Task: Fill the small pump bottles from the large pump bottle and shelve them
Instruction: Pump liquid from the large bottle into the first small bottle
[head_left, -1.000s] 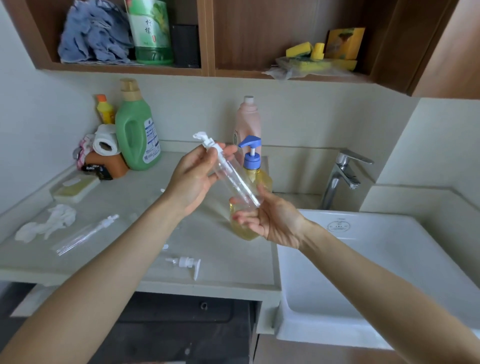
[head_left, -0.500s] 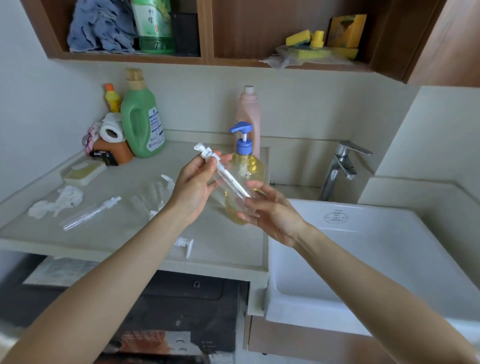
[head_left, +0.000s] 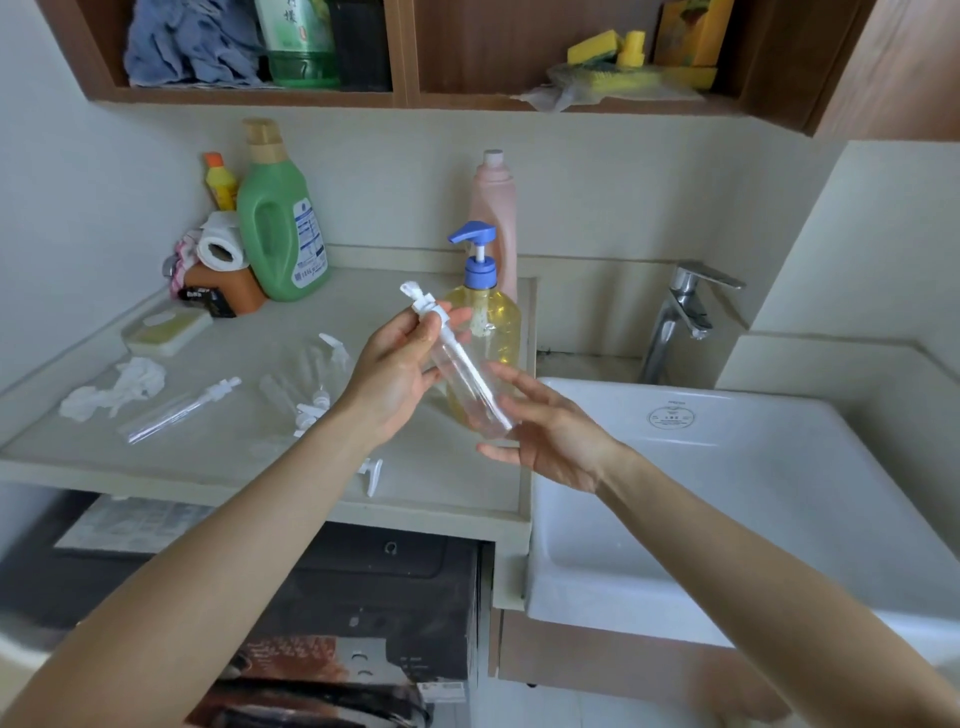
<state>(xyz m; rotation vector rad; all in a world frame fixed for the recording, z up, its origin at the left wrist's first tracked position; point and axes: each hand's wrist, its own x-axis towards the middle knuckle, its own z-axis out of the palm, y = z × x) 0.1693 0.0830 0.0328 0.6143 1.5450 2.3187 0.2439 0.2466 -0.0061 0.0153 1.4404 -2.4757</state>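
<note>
Fingers of the left hand (head_left: 395, 374) pinch the small pump bottle (head_left: 467, 374) near its cap, tilted above the tabletop (head_left: 218, 457) before the large pump bottle (head_left: 485, 332); the right hand (head_left: 545, 436) cradles its base, loosely spread. That slack support could let the slick bottle slip.

Right-hand fingers (head_left: 511, 375) now straighter.

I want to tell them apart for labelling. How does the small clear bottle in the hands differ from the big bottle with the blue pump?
The small clear bottle is slim, looks empty, has a white pump and is held tilted by the left hand and right hand. The big bottle is wide, holds yellow liquid, has a blue pump and stands upright on the counter. Both are see-through pump bottles.
</note>
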